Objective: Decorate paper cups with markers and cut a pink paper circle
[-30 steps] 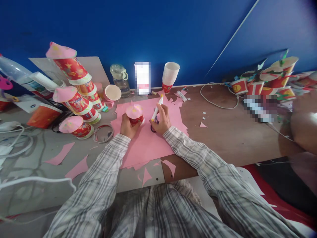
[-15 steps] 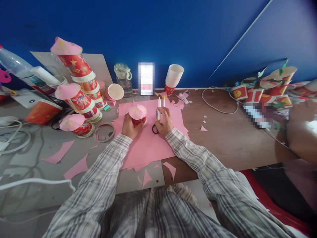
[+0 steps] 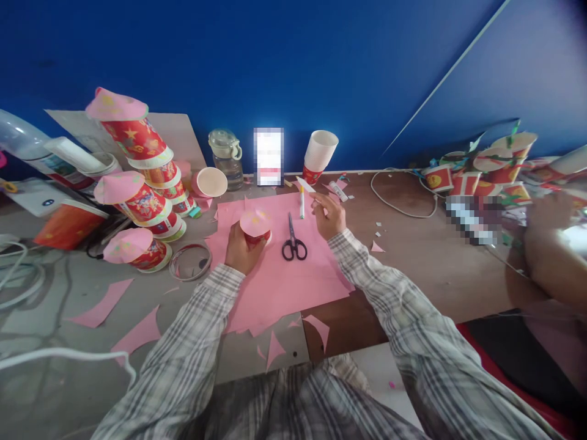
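Head view: gripping a pink-topped red cup (image 3: 255,221) with the left hand (image 3: 244,248), wrapped round its left side, just left of frame centre, over the pink paper (image 3: 284,287). Right of centre, with the right hand (image 3: 329,215), half curled and fairly narrow; at the fingertips, a pale slim strip (image 3: 305,184), too unclear to tell whether gripped. Just left of those fingertips, apart, a marker (image 3: 301,205), long axis running up and down the frame, yellow end toward the top; nearer to the right hand. Lower, between both hands, black scissors (image 3: 292,232), blades toward the frame's top, nearer to the left.
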Motion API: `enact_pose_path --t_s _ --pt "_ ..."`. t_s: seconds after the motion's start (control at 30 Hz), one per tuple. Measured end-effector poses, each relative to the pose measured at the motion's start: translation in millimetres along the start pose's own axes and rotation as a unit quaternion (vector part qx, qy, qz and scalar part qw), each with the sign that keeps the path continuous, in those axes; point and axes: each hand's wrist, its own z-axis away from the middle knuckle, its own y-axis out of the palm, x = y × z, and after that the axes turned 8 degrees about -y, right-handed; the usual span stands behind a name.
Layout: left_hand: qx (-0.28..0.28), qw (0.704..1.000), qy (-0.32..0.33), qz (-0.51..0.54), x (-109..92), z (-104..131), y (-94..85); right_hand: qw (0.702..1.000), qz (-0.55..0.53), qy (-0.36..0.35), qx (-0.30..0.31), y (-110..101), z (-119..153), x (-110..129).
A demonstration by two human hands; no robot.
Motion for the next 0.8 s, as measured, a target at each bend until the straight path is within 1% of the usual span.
enact_pose_path --t_s 0.1,0.2,0.37,0.53,0.8 --pt "0.000 1.000 0.022 -0.010 1.6 1.3 0.3 0.996 0.053 0.039 0.055 -3.9 -21.1 -10.4" --pt "-0.010 0.999 0.035 -0.012 5.0 1.9 0.7 0.992 0.072 0.049 0.091 3.7 -28.7 -12.3" --pt "-0.017 0.999 0.043 -0.007 8.4 2.6 1.8 0.988 0.093 0.046 0.117 16.5 -29.0 -11.8" --pt "-0.019 0.999 0.050 -0.004 6.6 3.6 3.0 0.982 0.114 0.053 0.144 19.2 -34.6 -13.9" --pt "-0.026 0.998 0.056 0.011 9.0 5.5 4.6 0.974 0.127 0.035 0.183 24.2 -38.8 -13.7"
